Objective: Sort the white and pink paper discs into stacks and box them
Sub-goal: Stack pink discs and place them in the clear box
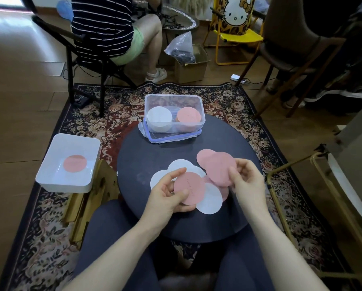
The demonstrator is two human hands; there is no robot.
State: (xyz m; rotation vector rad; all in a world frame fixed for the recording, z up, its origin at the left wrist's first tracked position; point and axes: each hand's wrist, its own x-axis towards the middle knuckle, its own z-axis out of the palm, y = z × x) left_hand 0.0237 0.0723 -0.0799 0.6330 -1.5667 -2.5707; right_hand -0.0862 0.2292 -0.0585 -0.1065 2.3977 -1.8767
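My left hand (169, 195) is pinching a pink disc (188, 188), thumb on top near its lower edge, fingers curled under, so it's lifted flat just over the pile; looks like I'm using this hand as the collector for the pink stack. My right hand (245, 177) is pinching a second pink disc (220, 169) by its right edge, thumb and fingertips bent around the rim, disc tilted up off the counter (146, 152); my read is it goes onto the left-hand disc next. Neither hand is slack, both are gripping paper. Directly under and between the hands: loose white discs (209, 201) fanned out, overlapping, one more pink disc (204, 157) poking out beyond the right hand, and pink edges showing below it. Can't count how many layers are in the pile. Ahead of both hands, at the far edge of the counter, a clear box (173, 101) sits on its lid with a white stack (159, 118) and a pink stack (188, 117) side by side inside, so boxing is partly done. Well out to the left of the left hand, off the counter, a white tray (49, 175) holds one pink disc (75, 163). Risk: thin discs sticking together, double picks.
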